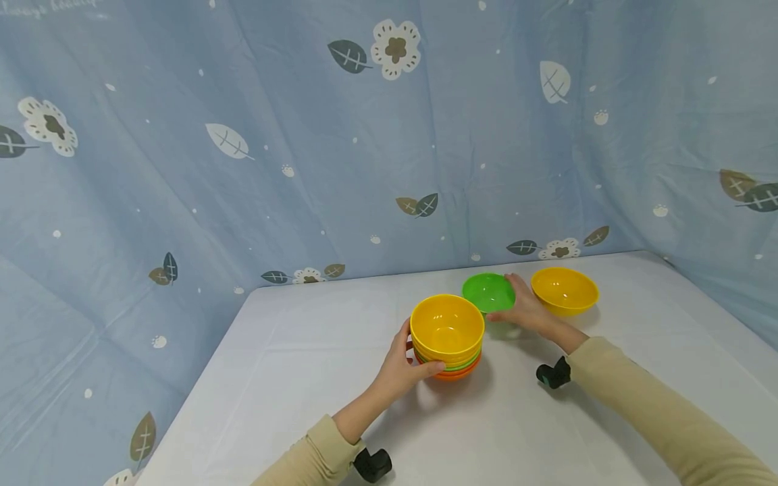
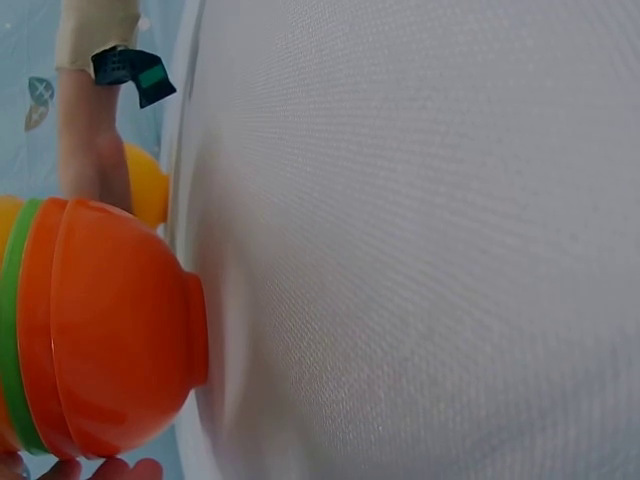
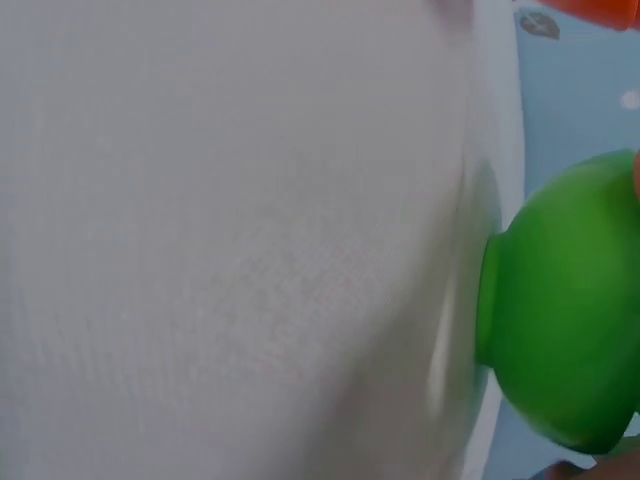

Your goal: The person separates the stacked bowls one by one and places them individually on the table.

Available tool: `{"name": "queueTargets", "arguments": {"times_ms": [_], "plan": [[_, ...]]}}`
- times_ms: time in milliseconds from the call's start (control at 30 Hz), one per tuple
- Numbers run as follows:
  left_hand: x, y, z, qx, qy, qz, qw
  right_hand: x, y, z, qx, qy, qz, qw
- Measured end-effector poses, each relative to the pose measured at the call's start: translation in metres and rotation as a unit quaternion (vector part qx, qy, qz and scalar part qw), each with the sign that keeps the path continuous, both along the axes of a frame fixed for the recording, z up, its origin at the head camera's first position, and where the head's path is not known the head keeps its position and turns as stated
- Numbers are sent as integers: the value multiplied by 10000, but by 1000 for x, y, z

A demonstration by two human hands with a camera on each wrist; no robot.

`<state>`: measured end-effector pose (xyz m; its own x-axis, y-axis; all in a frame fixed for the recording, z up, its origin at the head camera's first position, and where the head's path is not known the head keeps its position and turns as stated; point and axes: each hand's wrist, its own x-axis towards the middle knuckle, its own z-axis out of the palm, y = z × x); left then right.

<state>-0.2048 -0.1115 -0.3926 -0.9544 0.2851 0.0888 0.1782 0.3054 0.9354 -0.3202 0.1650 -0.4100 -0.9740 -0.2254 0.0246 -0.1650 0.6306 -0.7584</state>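
My left hand (image 1: 398,370) grips a stack of nested bowls from its left side, the thumb across the front. On top of the stack is a yellow bowl (image 1: 446,329); green and orange rims show below it. The lowest orange bowl (image 2: 125,325) shows its round side and foot close over the table in the left wrist view. My right hand (image 1: 527,309) holds a green bowl (image 1: 486,291) by its right side, thumb at the near edge and fingers at the far rim. In the right wrist view that green bowl (image 3: 565,300) is upright, its foot close to the tabletop.
Behind and right of my right hand stands another yellow bowl (image 1: 565,291). A white cloth covers the table (image 1: 292,378). A blue patterned curtain (image 1: 340,169) hangs along the back and left. Black wrist devices (image 1: 372,466) sit at both cuffs.
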Motion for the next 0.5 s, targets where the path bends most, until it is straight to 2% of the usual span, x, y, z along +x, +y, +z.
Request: {"name": "queueTargets", "arguments": {"times_ms": [33,133,333,500], "plan": [[-3,-1,-5,-8,25,1,10000,1,0,1,36,46,-8,10000],[-4,-1,-7,-13,49,-11,10000,5,-2,5,140,253,-2,9996],[-2,-4,-6,-62,5,-7,10000,17,-3,15,236,644,141,9975],[1,-6,-4,-177,-9,69,9998,33,-4,25,212,697,234,9971]]}}
